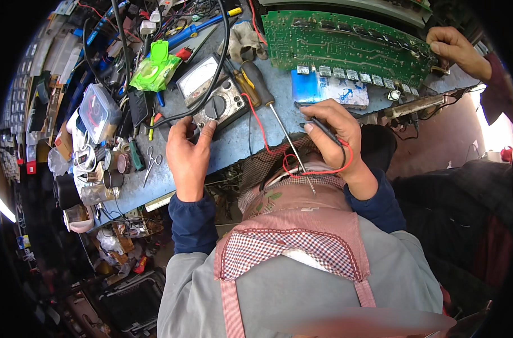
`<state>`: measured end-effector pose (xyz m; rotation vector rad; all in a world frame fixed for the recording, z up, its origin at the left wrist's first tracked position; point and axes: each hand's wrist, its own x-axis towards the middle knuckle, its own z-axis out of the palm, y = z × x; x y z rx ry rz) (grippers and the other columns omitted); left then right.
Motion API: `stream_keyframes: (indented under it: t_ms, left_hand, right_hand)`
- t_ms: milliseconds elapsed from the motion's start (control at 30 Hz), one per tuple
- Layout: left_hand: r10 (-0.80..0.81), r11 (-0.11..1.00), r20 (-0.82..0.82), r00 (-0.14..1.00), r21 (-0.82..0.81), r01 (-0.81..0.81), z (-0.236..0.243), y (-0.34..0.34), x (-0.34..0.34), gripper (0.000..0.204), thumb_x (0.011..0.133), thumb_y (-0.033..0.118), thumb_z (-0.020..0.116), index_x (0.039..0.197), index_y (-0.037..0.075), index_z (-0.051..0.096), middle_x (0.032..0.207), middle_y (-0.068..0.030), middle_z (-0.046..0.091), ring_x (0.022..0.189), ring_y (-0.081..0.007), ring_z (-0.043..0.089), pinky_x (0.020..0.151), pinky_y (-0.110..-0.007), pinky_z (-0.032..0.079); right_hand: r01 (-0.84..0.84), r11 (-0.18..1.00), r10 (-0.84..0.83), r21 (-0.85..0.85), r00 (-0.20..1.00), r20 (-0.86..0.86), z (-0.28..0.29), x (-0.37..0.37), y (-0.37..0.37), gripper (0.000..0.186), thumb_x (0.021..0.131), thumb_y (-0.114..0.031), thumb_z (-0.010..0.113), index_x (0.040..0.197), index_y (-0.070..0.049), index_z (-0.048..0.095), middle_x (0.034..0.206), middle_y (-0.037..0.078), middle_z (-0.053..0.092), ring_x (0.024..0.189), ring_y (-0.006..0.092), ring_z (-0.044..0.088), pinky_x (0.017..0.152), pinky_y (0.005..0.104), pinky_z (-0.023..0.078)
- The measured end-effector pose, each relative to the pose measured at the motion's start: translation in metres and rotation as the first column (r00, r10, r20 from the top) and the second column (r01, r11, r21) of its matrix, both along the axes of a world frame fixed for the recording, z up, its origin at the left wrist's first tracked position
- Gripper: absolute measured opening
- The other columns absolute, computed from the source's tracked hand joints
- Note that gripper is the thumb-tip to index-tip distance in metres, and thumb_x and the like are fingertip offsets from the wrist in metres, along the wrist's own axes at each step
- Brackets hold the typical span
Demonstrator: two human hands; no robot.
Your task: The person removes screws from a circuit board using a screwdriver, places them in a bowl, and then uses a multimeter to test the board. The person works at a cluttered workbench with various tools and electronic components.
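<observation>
My left hand (pixel 190 153) is at the near corner of an analog multimeter (pixel 218 106), thumb and fingers about its edge. My right hand (pixel 338 132) is closed on black test probes (pixel 326 133), with a red lead (pixel 351 155) looping below. Between my hands a long screwdriver (pixel 257 81) lies with its shaft past the table edge. A green circuit board (pixel 346 48) leans at the far right, above a blue and white box (pixel 329 90). Another person's hand (pixel 459 52) touches the board's right end.
The blue-grey table (pixel 234 149) ends just before my body. Scissors (pixel 150 164), a clear plastic box (pixel 100 112), a bright green packet (pixel 156 70) and a work glove (pixel 245 42) lie on it. Tangled cables and tools crowd the left. A black cable (pixel 225 50) arches over the meter.
</observation>
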<state>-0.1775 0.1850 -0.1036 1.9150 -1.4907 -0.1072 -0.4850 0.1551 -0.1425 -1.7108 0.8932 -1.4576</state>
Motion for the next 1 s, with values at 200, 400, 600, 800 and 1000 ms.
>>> stream_keyframes:
  t_ms: [200, 400, 600, 800, 1000]
  left_hand:
    - [-0.074, 0.991, 0.046, 0.996, -0.105, 0.079, -0.004, 0.001, -0.006, 0.046, 0.089, 0.024, 0.085, 0.124, -0.003, 0.072, 0.123, -0.0203, 0.071, 0.112, -0.037, 0.069, 0.097, -0.042, 0.054]
    - [-0.093, 0.993, -0.125, 0.988, -0.083, 0.083, -0.01, -0.009, 0.004, 0.064, 0.086, 0.024, 0.086, 0.137, -0.008, 0.064, 0.14, -0.0255, 0.065, 0.129, -0.0354, 0.064, 0.109, -0.04, 0.05]
    - [-0.111, 0.994, -0.275, 0.955, -0.032, 0.106, 0.017, -0.06, 0.052, 0.029, 0.091, 0.02, 0.079, 0.107, -0.004, 0.08, 0.091, -0.0152, 0.081, 0.082, -0.0207, 0.076, 0.081, -0.033, 0.058]
    - [-0.342, 0.939, -0.04, 0.939, 0.025, 0.343, 0.037, -0.027, 0.004, 0.034, 0.085, 0.017, 0.083, 0.116, 0.005, 0.079, 0.093, -0.0137, 0.068, 0.086, -0.0291, 0.069, 0.078, -0.039, 0.055]
    - [-0.624, 0.742, -0.071, 0.778, 0.257, 0.619, 0.048, -0.057, 0.043, 0.045, 0.082, 0.017, 0.09, 0.124, 0.006, 0.078, 0.094, -0.0118, 0.068, 0.084, -0.0237, 0.064, 0.076, -0.037, 0.052]
  right_hand:
    - [-0.026, 0.999, 0.025, -0.019, 0.999, -0.037, 0.005, 0.002, 0.002, 0.029, 0.092, -0.002, 0.067, 0.118, 0.007, 0.075, 0.106, 0.017, 0.072, 0.093, 0.0229, 0.068, 0.085, 0.0313, 0.052]
    - [-0.002, 1.0, 0.002, 0.002, 0.999, -0.044, 0.002, 0.004, 0.002, 0.026, 0.094, 0.0, 0.073, 0.119, 0.003, 0.076, 0.107, 0.013, 0.075, 0.094, 0.0203, 0.07, 0.085, 0.0294, 0.054]
    - [-0.001, 0.997, 0.003, 0.073, 0.999, -0.036, 0.002, 0.006, 0.004, 0.025, 0.095, -0.001, 0.072, 0.119, 0.003, 0.076, 0.106, 0.011, 0.073, 0.089, 0.0167, 0.067, 0.081, 0.0277, 0.052]
    - [0.003, 1.0, -0.002, 0.015, 0.999, -0.054, -0.002, 0.005, 0.001, 0.025, 0.097, -0.003, 0.071, 0.12, 0.004, 0.075, 0.104, 0.01, 0.07, 0.079, 0.0137, 0.062, 0.072, 0.0258, 0.049]
    - [0.013, 0.998, -0.01, 0.056, 0.998, -0.059, 0.0, 0.006, 0.005, 0.024, 0.095, -0.001, 0.074, 0.118, 0.003, 0.076, 0.103, 0.012, 0.072, 0.09, 0.0189, 0.068, 0.082, 0.0282, 0.052]
